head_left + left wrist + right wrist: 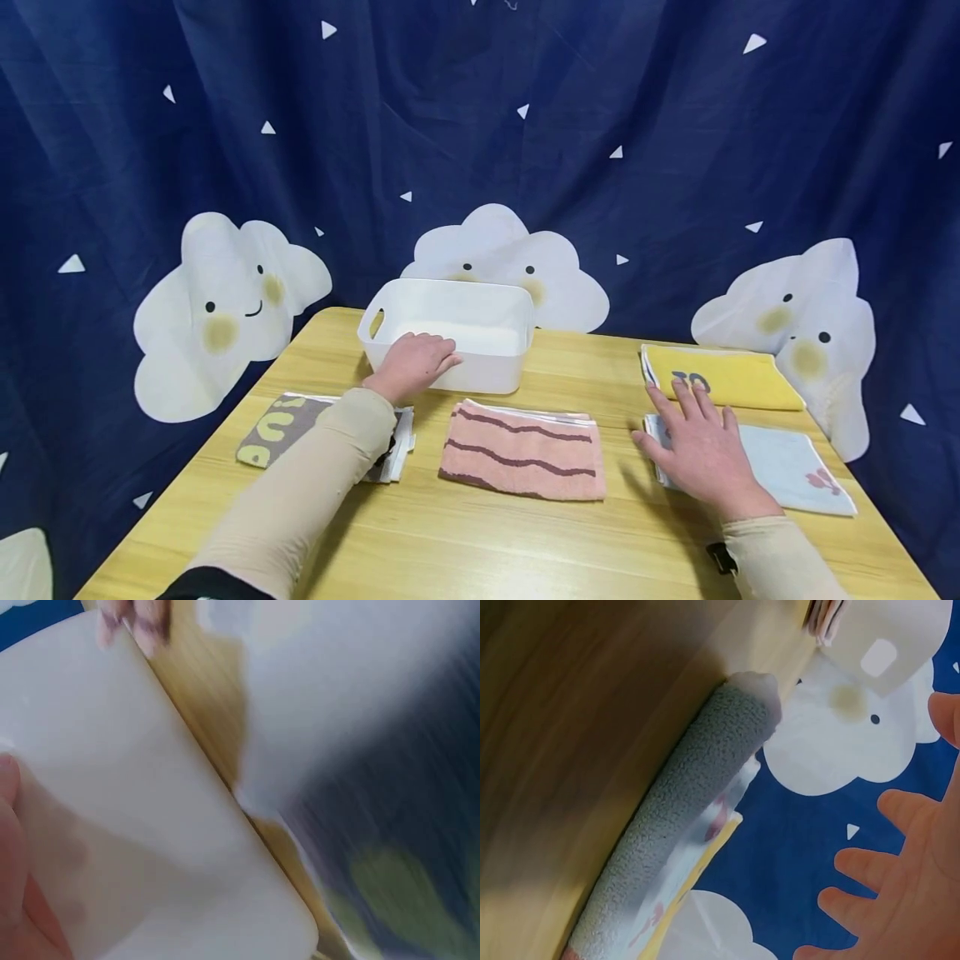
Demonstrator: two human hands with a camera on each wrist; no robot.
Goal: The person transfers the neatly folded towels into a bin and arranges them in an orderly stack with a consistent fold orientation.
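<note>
My left hand [415, 364] holds the near rim of a white plastic bin [480, 375], its fingers over the edge. In the left wrist view the hand [19, 877] lies at the left border, against the bin's outer wall [142, 780]. Hovering over a folded light blue towel [783, 471] with a pink motif is my right hand [705, 450], fingers spread and holding nothing. The right wrist view shows those fingers [866, 870] apart from the towel's thick folded edge [682, 787]. The bin's visible inside holds nothing.
A folded pink towel [525, 454] with dark wavy stripes lies mid-table. Beneath my left forearm is a grey towel [281, 429] with yellow-green lettering. A yellow towel [735, 379] lies behind the light blue one. A dark blue curtain [480, 125] hangs behind the wooden table [450, 542].
</note>
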